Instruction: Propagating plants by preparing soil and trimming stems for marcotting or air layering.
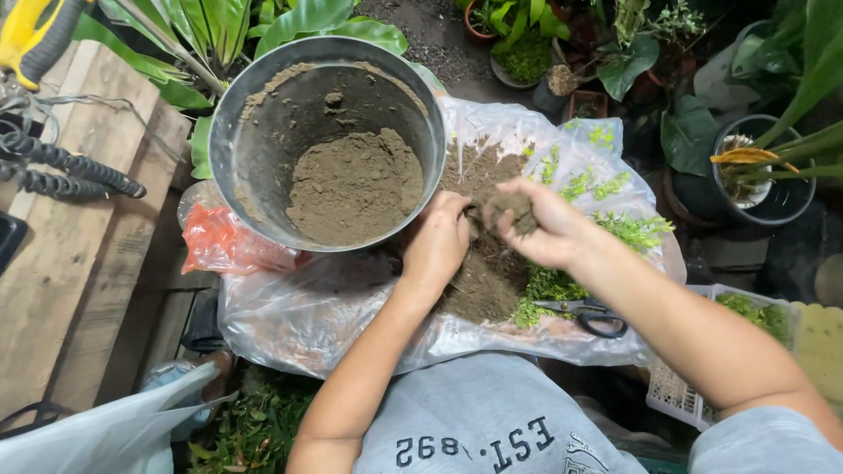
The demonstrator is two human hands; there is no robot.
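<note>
Over the clear plastic sheet (351, 325), the right hand (549, 230) hovers palm-down, fingers curled round a clump of soil (514, 209) — brown, crumbly, roundish, no clear long axis. Beside it the left hand (436, 246) rests knuckles-up on the soil pile (483, 281), loosely closed — its contents hidden — touching the metal bucket (255, 158).

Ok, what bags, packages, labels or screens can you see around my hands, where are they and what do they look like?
Clear plastic bag: spread flat under both hands, crinkled, holding soil and green sprigs.
Orange plastic bag: left of the metal bucket, crumpled, partly under the clear one.
Pale translucent bag: bottom left corner, loosely bunched.
White plastic crate: lower right, perforated sides.
No labels, signs or screens show.
</note>
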